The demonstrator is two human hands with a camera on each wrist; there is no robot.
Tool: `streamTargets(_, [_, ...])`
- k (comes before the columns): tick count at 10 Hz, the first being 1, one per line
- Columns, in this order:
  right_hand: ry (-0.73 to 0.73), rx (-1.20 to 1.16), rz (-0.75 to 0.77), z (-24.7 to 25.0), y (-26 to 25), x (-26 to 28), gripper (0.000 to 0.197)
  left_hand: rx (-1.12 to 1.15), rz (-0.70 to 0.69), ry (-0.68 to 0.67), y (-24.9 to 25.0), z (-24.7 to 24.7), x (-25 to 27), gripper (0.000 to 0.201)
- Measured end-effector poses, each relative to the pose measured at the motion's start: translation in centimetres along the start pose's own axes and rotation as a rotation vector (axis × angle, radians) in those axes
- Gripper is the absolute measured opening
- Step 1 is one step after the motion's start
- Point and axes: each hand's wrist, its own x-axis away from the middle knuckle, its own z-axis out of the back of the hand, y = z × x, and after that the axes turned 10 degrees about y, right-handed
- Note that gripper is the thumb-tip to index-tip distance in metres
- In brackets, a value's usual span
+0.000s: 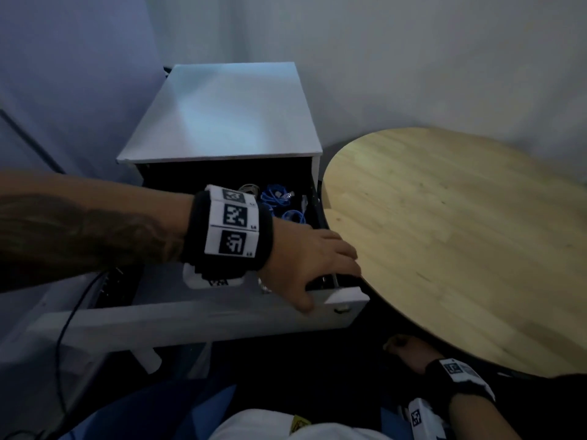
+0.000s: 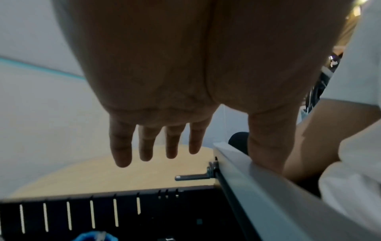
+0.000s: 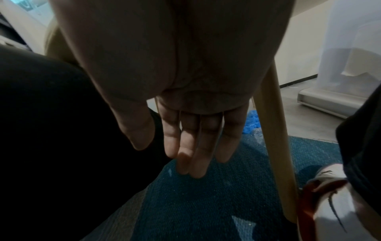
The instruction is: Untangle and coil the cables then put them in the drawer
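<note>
The white cabinet's (image 1: 228, 115) top drawer (image 1: 190, 315) stands pulled out. Blue coiled cables (image 1: 279, 201) lie inside at the back right, next to a pale coil (image 1: 249, 188). A bit of blue cable (image 2: 90, 236) shows at the bottom of the left wrist view. My left hand (image 1: 327, 281) is at the drawer front's right end, thumb on the outer face and fingers (image 2: 121, 146) straight over the inside, holding nothing. My right hand (image 1: 403, 347) hangs below the table edge, and its fingers (image 3: 193, 156) are straight and empty.
A round wooden table (image 1: 460, 233) stands right beside the drawer, its edge over the drawer's right corner. Its leg (image 3: 274, 130) is next to my right hand. A black cord (image 1: 68, 319) hangs at the left. Blue carpet (image 3: 206, 203) and a shoe (image 3: 329, 195) are below.
</note>
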Motion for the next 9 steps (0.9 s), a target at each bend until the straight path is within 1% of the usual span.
streamTargets(1, [0.007, -0.006, 0.011, -0.2, -0.1, 0.0, 0.026, -0.144, 0.085, 0.083, -2.0, 0.4, -0.6, 0.089])
streamTargets(2, [0.009, -0.042, 0.013, -0.3, -0.2, 0.0, 0.026, -0.271, 0.203, 0.156, -5.0, 1.1, -1.1, 0.092])
streamTargets(3, [0.023, -0.04, 0.018, -0.4, -0.6, 0.4, 0.022, -0.33, 0.331, 0.258, -8.6, 2.1, -1.7, 0.098])
streamTargets(4, [0.032, -0.053, 0.024, -0.5, -0.6, 0.4, 0.017, -0.304, 0.547, 0.28, -12.2, 3.1, -2.2, 0.104])
streamTargets(5, [0.018, -0.08, 0.019, -0.7, -0.5, 0.3, 0.019, -0.205, 0.725, 0.294, -15.0, 4.2, -2.6, 0.098])
streamTargets(6, [0.018, -0.086, 0.023, -0.5, -0.9, 0.6, 0.023, -0.138, 0.799, 0.337, -16.8, 4.9, -2.8, 0.082])
streamTargets(7, [0.014, -0.071, 0.039, -0.4, -1.3, 0.9, 0.029, -0.146, 0.807, 0.414, -17.6, 4.6, -3.2, 0.068])
streamTargets(8, [0.029, -0.041, 0.062, -0.3, -2.1, 1.3, 0.021, -0.172, 0.808, 0.428, -17.6, 4.2, -3.5, 0.06])
streamTargets(9, [0.034, 0.005, 0.12, -0.5, -2.5, 1.4, 0.016, -0.163, 0.785, 0.474, -17.4, 2.7, -3.7, 0.058])
